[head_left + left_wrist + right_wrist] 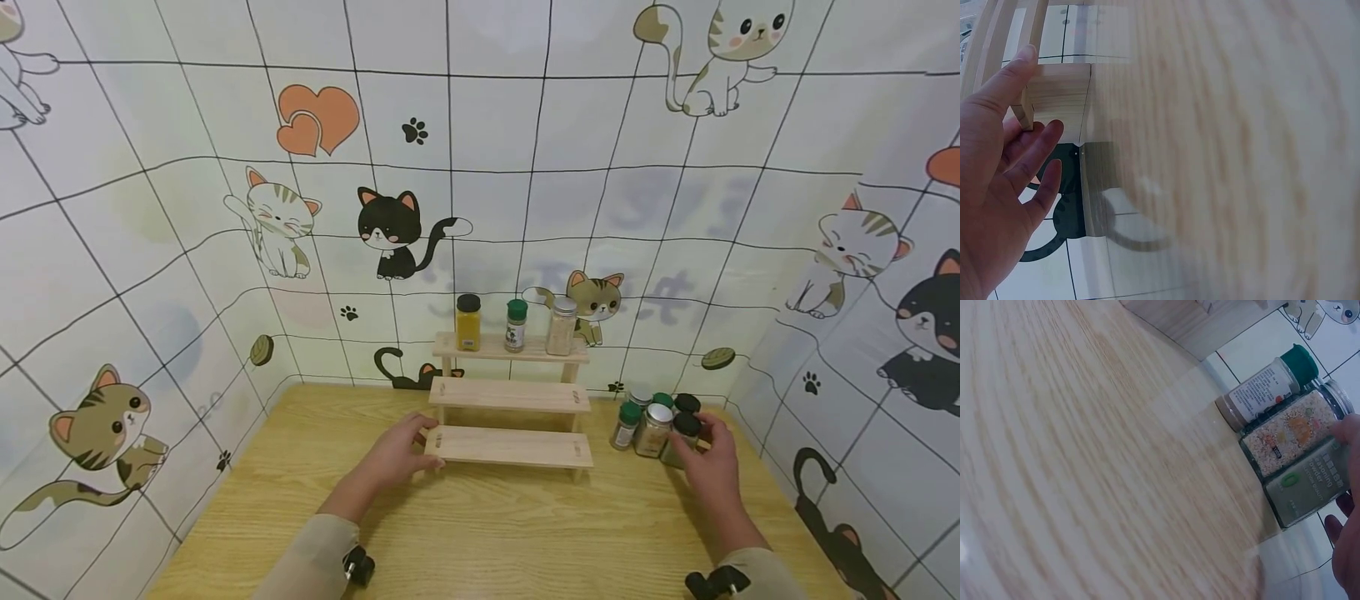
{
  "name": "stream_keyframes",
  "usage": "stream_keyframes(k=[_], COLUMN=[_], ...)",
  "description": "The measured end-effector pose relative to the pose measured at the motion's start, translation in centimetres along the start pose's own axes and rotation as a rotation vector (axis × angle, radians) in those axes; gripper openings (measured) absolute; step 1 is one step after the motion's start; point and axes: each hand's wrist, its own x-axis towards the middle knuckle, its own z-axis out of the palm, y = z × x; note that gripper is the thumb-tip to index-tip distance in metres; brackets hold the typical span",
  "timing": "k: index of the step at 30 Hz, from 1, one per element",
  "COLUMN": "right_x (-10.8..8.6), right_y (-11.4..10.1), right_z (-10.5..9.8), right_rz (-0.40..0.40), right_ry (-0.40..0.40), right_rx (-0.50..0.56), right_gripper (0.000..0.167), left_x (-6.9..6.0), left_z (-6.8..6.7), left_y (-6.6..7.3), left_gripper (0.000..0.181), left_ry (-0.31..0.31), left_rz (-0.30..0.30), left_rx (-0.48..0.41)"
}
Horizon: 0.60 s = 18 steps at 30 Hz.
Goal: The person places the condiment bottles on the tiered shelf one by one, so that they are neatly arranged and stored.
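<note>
A three-tier wooden shelf rack (pixel 510 396) stands on the table against the back wall. My left hand (pixel 401 450) holds the left end of its lowest board; in the left wrist view the thumb lies on the board's face, with fingers behind it. At the right, my right hand (pixel 708 462) grips a black-lidded spice jar (pixel 681 442) of greenish powder, thumb on the left side and fingers on the right. Beside that jar stand a white-lidded jar of pale granules (pixel 1294 434) and a green-capped shaker (pixel 1263 394). The gripped jar's lid is out of the right wrist view.
On the top tier stand a yellow jar with a black lid (pixel 468 323), a green-capped shaker (pixel 515 327) and a pale jar (pixel 561 327). More jars, one black-lidded (pixel 687 403), sit behind the gripped one. Cat-print wall covering (pixel 495 208) surrounds the wooden table (pixel 480 533).
</note>
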Motion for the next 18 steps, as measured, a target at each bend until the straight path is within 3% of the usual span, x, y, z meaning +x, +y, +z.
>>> stream_keyframes(k=[10,18], right_x=[-1.0,-0.9], right_y=[-0.4,-1.1], right_z=[-0.1,-0.2], right_rz=[0.083,0.022], right_ry=[0.092,0.177], right_rx=[0.051,0.105], right_gripper=[0.061,0.055], left_x=[-0.1,0.0], left_z=[-0.1,-0.2], left_y=[0.2,0.0], left_gripper=[0.068,0.070], left_ry=[-0.004,-0.008], left_rz=[0.000,0.006], left_rx=[-0.010,0.002])
